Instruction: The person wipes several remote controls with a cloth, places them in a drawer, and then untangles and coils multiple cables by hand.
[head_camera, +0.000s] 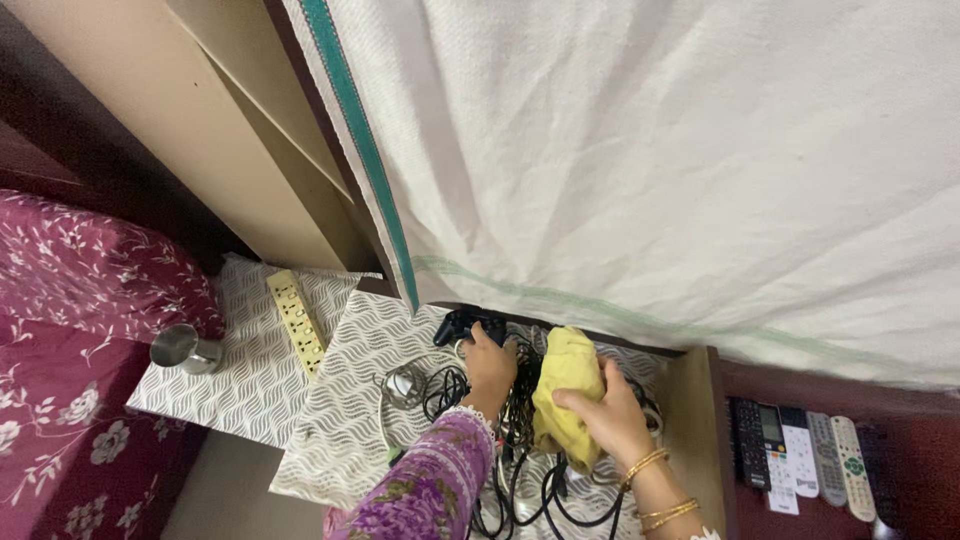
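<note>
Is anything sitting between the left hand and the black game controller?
Nothing visible. The left hand already touches the black game controller above the tangle of black cables; the right hand presses a yellow cloth alongside.

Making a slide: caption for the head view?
Left hand on black game controller, right hand gripping yellow cloth over tangled cables.

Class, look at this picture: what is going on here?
A person's right hand grips a yellow cloth over a tangle of black cables. The left hand rests among the cables, by a black game controller. A power strip and a metal cup lie to the left, remote controls to the right.
</note>
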